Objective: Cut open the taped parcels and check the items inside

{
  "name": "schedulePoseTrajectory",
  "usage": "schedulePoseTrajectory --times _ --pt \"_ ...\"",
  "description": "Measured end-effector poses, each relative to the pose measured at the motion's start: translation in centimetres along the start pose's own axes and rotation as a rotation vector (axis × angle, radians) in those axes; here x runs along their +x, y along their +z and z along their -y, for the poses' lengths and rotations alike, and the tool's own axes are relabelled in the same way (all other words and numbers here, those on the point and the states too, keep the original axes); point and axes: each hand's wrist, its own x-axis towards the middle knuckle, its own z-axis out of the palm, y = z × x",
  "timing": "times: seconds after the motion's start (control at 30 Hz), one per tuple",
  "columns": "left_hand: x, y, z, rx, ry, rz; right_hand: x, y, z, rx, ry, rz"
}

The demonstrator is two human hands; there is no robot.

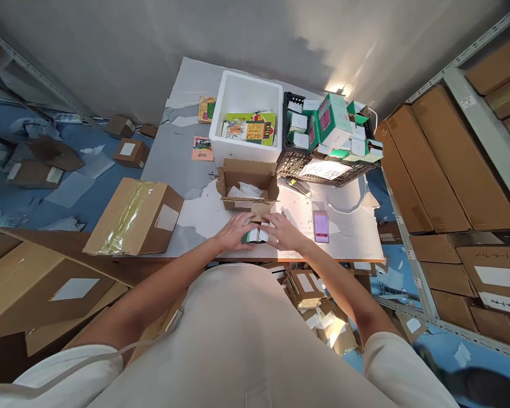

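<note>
1. While your body is facing the near edge of the table (352,243), your two forearms are slanting inward from both sides and are making a kind of wedge.
2. Your left hand (233,232) and your right hand (286,232) are facing each other, backs upward, the fingers parted and a little bent. They are framing the green-and-white box (253,234), which is lying between them, close to that edge. Whether each hand is firmly grasping it or only resting on it, I cannot tell; nor can I tell if it is one box or two.
3. In my judgement, you are handling this box with both hands at once, perhaps adjusting it. The next move is seemingly calling for equal, light pressure from both sides, and for fingers that are not catching on the brown flap (261,212) just beyond. I cannot tell what this flap is belonging to.
4. Farther on, the open carton (238,204) is standing with white packets (247,190) inside, and the phone (321,226) is lying to the right.
5. At the back, the white tub (246,152) is holding booklets (255,127), and beside it the dark crate (289,164) is carrying similar boxes (336,122).
</note>
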Motion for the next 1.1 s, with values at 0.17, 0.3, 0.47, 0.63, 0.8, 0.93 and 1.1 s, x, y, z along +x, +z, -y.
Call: schedulePoseTrajectory --times 0.17,0.3,0.47,0.63,0.8,0.93,1.1 --pt "0.7 -0.9 -0.3 0.0 -0.01 0.031 1.3 -0.5 0.2 0.005 -0.024 0.052" --pt "1.3 -1.1 -0.5 0.0 -0.054 0.037 1.8 -0.9 0.2 -0.004 0.009 0.064" --pt "1.3 -1.0 -0.4 -0.119 -0.068 -0.071 1.5 -1.9 0.6 -0.093 -0.008 0.08" --pt "0.0 -0.6 0.4 -0.228 -0.077 -0.076 1.8 -1.6 2.9 -0.128 0.079 0.107" --pt "-0.1 0.5 0.4 -0.233 -0.099 -0.052 2.8 -0.5 4.9 -0.133 0.333 0.172" --pt "0.7 1.6 -0.4 -0.286 -0.183 -0.008 2.9 0.0 5.6 -0.085 0.517 0.147" --pt "0.2 2.6 -0.8 -0.31 -0.255 -0.064 3.4 0.2 6.4 -0.125 0.646 0.129"
